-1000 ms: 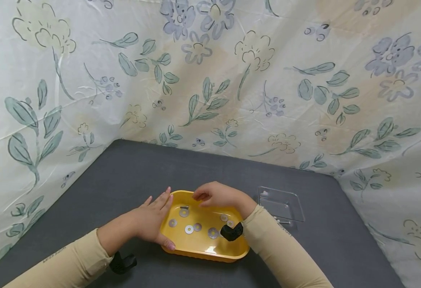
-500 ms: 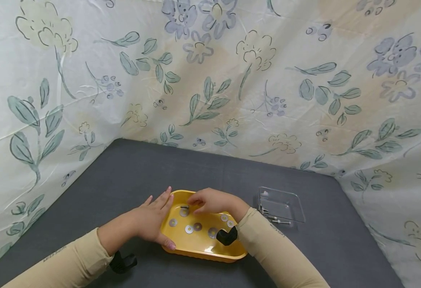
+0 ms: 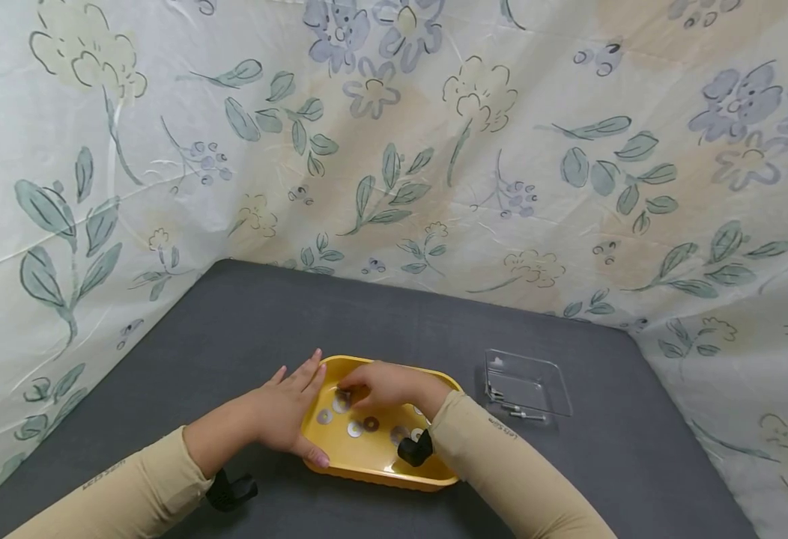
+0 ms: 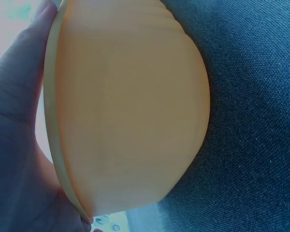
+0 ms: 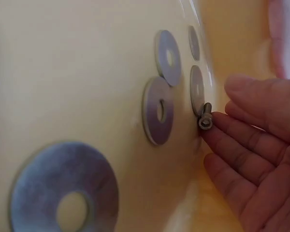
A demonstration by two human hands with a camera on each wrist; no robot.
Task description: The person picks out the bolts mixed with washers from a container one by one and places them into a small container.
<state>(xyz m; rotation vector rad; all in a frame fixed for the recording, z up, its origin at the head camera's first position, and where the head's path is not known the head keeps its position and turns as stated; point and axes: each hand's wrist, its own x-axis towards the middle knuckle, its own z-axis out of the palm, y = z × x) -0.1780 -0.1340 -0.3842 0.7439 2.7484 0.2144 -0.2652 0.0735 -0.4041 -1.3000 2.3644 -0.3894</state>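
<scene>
In the head view a yellow tray (image 3: 367,460) holds several flat metal washers (image 3: 355,429) and a small bolt. My left hand (image 3: 279,412) rests against the tray's left end, fingers spread straight along the rim and thumb at the near corner. The left wrist view shows the tray's outer wall (image 4: 130,111) beside that hand. My right hand (image 3: 383,383) reaches into the tray's far left part. In the right wrist view its fingertips are right at the socket-head bolt (image 5: 206,117), which lies beside a washer (image 5: 197,89); the thumb stands apart from the bolt.
A clear plastic box (image 3: 529,382) stands to the right of the yellow tray, with several bolts (image 3: 525,414) by its near side. Dark grey cloth (image 3: 246,329) covers the table. A floral curtain (image 3: 380,150) rises behind and at both sides.
My right hand has moved left and down into the tray, reaching the bolt, which it now hides in the head view. The left hand has stayed at the rim.
</scene>
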